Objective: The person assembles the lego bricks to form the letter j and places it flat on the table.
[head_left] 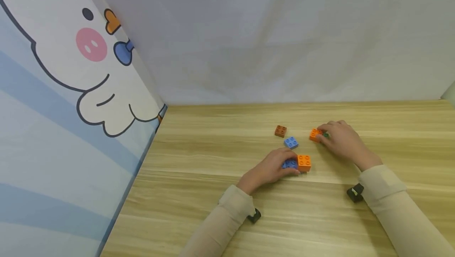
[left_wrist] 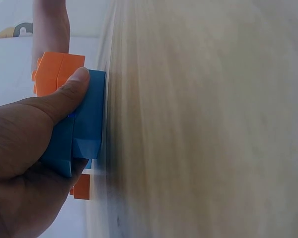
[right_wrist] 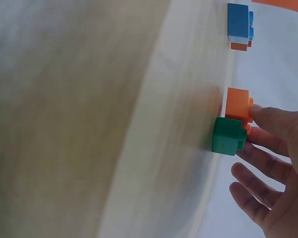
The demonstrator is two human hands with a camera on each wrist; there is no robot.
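Note:
My left hand point(head_left: 271, 168) grips joined blue bricks point(left_wrist: 89, 119), with the thumb on the near side and the fingers around the far side. At their right end, an orange brick point(head_left: 303, 163) stands higher than the blue, studs up. Farther right, my right hand point(head_left: 343, 140) pinches another orange brick point(right_wrist: 237, 104) with thumb and index finger at its studded top. Against that brick sits a green brick point(right_wrist: 227, 136), mostly covered by the fingers in the head view. In the right wrist view, the other fingers are spread and loosely bent.
A small blue brick point(head_left: 291, 142) and a brown brick point(head_left: 280, 131) lie on the wooden table point(head_left: 199, 193) beyond the left hand. A pale curtain-like wall point(head_left: 284, 43) stands behind the table, and a cartoon-printed panel point(head_left: 53, 110) borders its left side.

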